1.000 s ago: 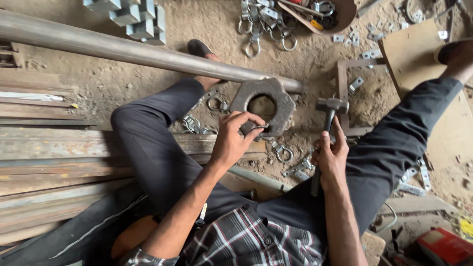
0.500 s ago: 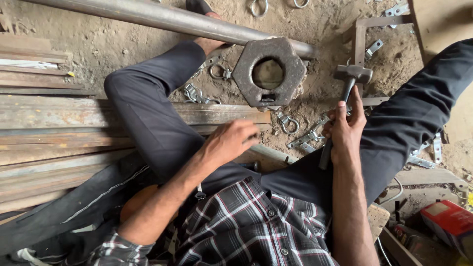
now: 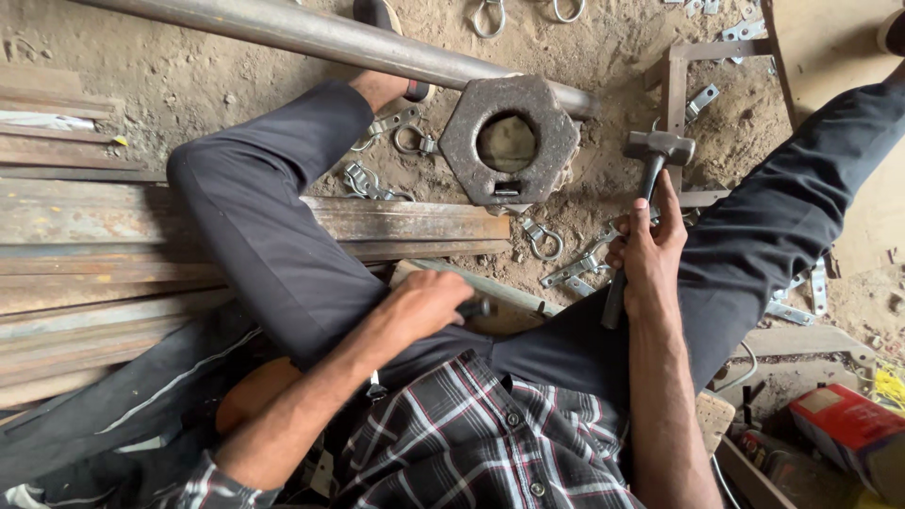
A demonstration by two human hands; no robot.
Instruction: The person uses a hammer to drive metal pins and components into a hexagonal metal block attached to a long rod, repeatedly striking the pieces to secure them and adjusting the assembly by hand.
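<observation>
- Even, soft daylight; bright enough throughout, no harsh glare.
- Shadows faint, gathered under the steel pipe (image 3: 311, 33) and legs.
- Focus sharp centrally; slight wide-angle stretching and softness toward the edges.

Plaid shirt, red-white-grey check, small buttons; dark grey trousers; forearms bare; dark sandal.

A hammer (image 3: 650, 188) with a dark steel head and a slim dark handle stands nearly upright above the dirt floor (image 3: 189, 66), head uppermost, just right of a rusty hexagonal block (image 3: 509, 141) with a round hole. A short dark rod (image 3: 476, 307) juts rightward over the lap.
</observation>
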